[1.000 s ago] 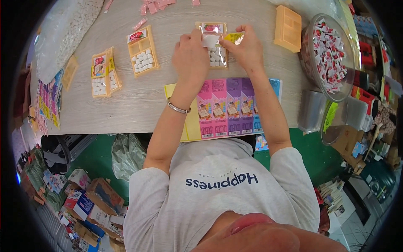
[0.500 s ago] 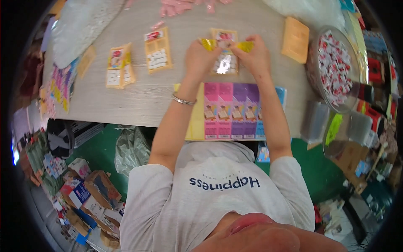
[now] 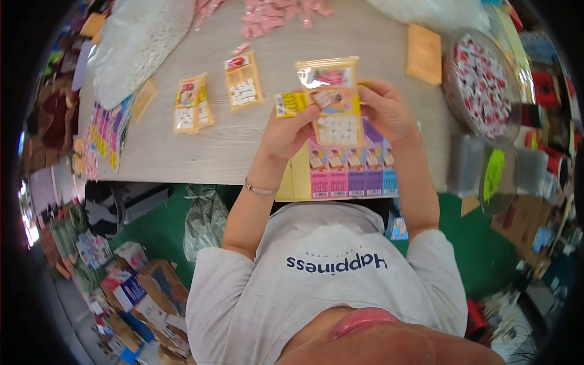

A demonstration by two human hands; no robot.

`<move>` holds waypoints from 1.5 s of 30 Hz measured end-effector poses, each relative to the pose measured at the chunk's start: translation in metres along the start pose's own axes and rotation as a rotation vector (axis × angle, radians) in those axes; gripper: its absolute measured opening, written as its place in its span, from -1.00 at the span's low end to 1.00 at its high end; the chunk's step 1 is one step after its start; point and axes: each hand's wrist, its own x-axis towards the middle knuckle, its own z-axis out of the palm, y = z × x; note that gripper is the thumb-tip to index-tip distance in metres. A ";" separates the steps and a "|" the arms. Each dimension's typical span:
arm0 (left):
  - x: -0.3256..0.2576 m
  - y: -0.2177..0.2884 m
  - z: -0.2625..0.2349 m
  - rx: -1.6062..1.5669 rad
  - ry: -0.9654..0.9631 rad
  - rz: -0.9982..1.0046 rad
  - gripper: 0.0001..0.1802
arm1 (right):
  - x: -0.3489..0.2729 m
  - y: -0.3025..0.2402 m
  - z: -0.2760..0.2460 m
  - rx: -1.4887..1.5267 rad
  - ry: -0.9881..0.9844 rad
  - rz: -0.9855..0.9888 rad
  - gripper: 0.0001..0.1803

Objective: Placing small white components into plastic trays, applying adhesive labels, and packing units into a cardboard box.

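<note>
A pale orange tray [image 3: 337,129] of white candy pieces, with clear film over it and a red-and-white packet at its top, is raised off the table between my hands. Across its middle lies a printed yellow paper band [image 3: 331,100], its left end sticking out past the tray. My left hand [image 3: 288,131] pinches that end under the thumb, beside the tray's left edge. At the right edge, my right hand [image 3: 389,112] grips tray and band together; its lower fingers are partly hidden. Below is a sheet of pink, purple and blue printed cards [image 3: 347,176].
On the left stand banded trays [image 3: 193,103] and one unbanded tray [image 3: 244,88]. An orange tray [image 3: 424,53] lies right, beside a clear bowl [image 3: 517,100] of wrapped candies. Pink sachets [image 3: 267,21] are at the far edge, a plastic bag [image 3: 137,48] far left, printed strips [image 3: 109,137] near left.
The tray has been lifted off the table and brought nearer. The yellow band, held stretched between both hands before, now lies across its front. The whole view has shifted slightly.
</note>
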 end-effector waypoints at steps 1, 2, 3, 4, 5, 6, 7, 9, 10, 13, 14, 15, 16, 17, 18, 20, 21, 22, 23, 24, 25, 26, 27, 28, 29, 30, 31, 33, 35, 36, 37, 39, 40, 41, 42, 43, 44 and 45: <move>-0.007 0.000 0.002 -0.143 -0.071 -0.007 -0.54 | -0.005 0.000 0.012 0.207 -0.159 0.024 -0.71; -0.013 0.000 -0.001 -0.256 -0.174 -0.074 -0.53 | -0.009 0.002 0.022 0.412 -0.323 0.043 -0.73; -0.017 -0.004 0.000 -0.261 -0.186 -0.088 -0.53 | -0.013 0.004 0.028 0.409 -0.307 0.033 -0.73; -0.021 -0.008 0.001 -0.292 -0.200 -0.082 -0.53 | -0.017 0.006 0.033 0.418 -0.349 0.012 -0.72; -0.024 -0.010 0.002 -0.322 -0.212 -0.073 -0.53 | -0.021 0.007 0.040 0.427 -0.394 -0.008 -0.72; -0.028 -0.011 0.005 -0.326 -0.221 -0.078 -0.53 | -0.027 0.005 0.051 0.390 -0.339 -0.057 -0.72; -0.031 -0.011 0.008 -0.305 -0.203 -0.082 -0.54 | -0.031 0.008 0.050 0.384 -0.333 -0.063 -0.72; -0.034 -0.007 0.014 -0.290 -0.186 -0.085 -0.54 | -0.037 0.013 0.053 0.246 -0.248 -0.234 -0.70; -0.035 -0.003 0.017 -0.233 -0.128 -0.052 -0.53 | -0.043 0.007 0.054 0.241 -0.246 -0.232 -0.70; -0.041 0.007 0.025 -0.108 0.004 0.026 -0.50 | -0.072 -0.017 0.065 -0.167 0.006 -0.110 -0.70; -0.043 0.008 0.026 -0.037 0.075 0.061 -0.48 | -0.080 -0.020 0.069 -0.195 -0.014 -0.200 -0.70; -0.044 0.009 0.027 -0.043 0.075 0.061 -0.48 | -0.085 -0.022 0.071 -0.224 -0.031 -0.292 -0.70; -0.045 0.010 0.027 0.147 0.083 0.097 -0.42 | -0.086 -0.020 0.072 -0.228 -0.031 -0.289 -0.70; -0.045 0.012 0.027 0.337 0.092 0.132 -0.36 | -0.086 -0.016 0.072 -0.303 0.007 -0.333 -0.71; -0.042 0.017 0.031 0.331 0.092 0.127 -0.36 | -0.088 -0.012 0.072 -0.378 0.050 -0.375 -0.72; -0.033 0.029 0.039 0.714 0.194 0.824 -0.35 | -0.092 -0.012 0.068 -0.321 0.078 -0.451 -0.75; -0.039 0.033 0.033 0.714 0.197 0.820 -0.35 | -0.092 -0.014 0.065 -0.257 0.097 -0.536 -0.78; -0.051 0.039 0.021 0.854 0.239 1.058 -0.36 | -0.094 -0.012 0.060 -0.254 0.103 -0.532 -0.78; -0.062 0.041 0.015 0.992 0.279 1.296 -0.38 | -0.097 -0.009 0.051 -0.409 0.115 -0.627 -0.80; -0.073 0.038 0.019 1.116 0.184 1.227 -0.42 | -0.099 -0.005 0.049 -0.560 0.111 -0.714 -0.82; -0.082 0.031 0.027 1.237 0.093 1.150 -0.46 | -0.099 -0.003 0.053 -0.553 0.098 -0.703 -0.82; -0.084 0.020 0.040 1.183 0.187 1.104 -0.52 | -0.099 -0.004 0.061 -0.591 0.046 -0.759 -0.80; -0.082 0.016 0.041 1.191 0.195 1.092 -0.52 | -0.099 -0.006 0.067 -0.627 0.002 -0.815 -0.79; -0.077 0.013 0.040 1.175 0.135 1.104 -0.57 | -0.098 -0.008 0.066 -0.667 -0.110 -0.863 -0.70; -0.076 0.012 0.038 1.158 0.074 1.115 -0.61 | -0.095 -0.003 0.067 -0.664 -0.167 -0.912 -0.71; -0.080 0.013 0.038 1.147 0.003 1.083 -0.72 | -0.095 -0.004 0.064 -0.698 -0.212 -0.945 -0.72; -0.083 0.015 0.036 1.147 0.009 1.069 -0.72 | -0.095 -0.008 0.061 -0.733 -0.257 -0.978 -0.74; -0.087 0.021 0.032 1.176 -0.273 1.010 -0.77 | -0.096 -0.022 0.060 -0.793 -0.319 -0.974 -0.76; -0.093 0.030 0.035 1.203 -0.291 0.955 -0.78 | -0.098 -0.023 0.062 -0.849 -0.387 -0.974 -0.77; -0.092 0.035 0.035 1.243 -0.364 0.945 -0.77 | -0.100 -0.022 0.064 -0.821 -0.339 -0.938 -0.79; -0.092 0.039 0.033 1.283 -0.436 0.936 -0.77 | -0.100 -0.021 0.066 -0.793 -0.293 -0.903 -0.80; -0.090 0.040 0.028 1.287 -0.460 0.962 -0.77 | -0.097 -0.019 0.074 -0.813 -0.251 -0.988 -0.80; -0.089 0.041 0.026 1.294 -0.486 0.990 -0.77 | -0.095 -0.018 0.077 -0.831 -0.206 -1.076 -0.80; -0.089 0.041 0.023 1.300 -0.477 0.990 -0.77 | -0.093 -0.019 0.078 -0.825 -0.215 -1.077 -0.80; -0.090 0.040 0.021 1.281 -0.469 1.011 -0.76 | -0.092 -0.019 0.080 -0.884 -0.296 -1.066 -0.79; -0.091 0.041 0.019 1.265 -0.458 1.033 -0.75 | -0.090 -0.018 0.082 -0.940 -0.379 -1.057 -0.77; -0.092 0.040 0.021 1.287 -0.440 1.033 -0.75 | -0.091 -0.018 0.083 -0.921 -0.399 -1.063 -0.77; -0.092 0.041 0.022 1.226 -0.447 1.015 -0.75 | -0.090 -0.016 0.085 -0.920 -0.389 -1.055 -0.77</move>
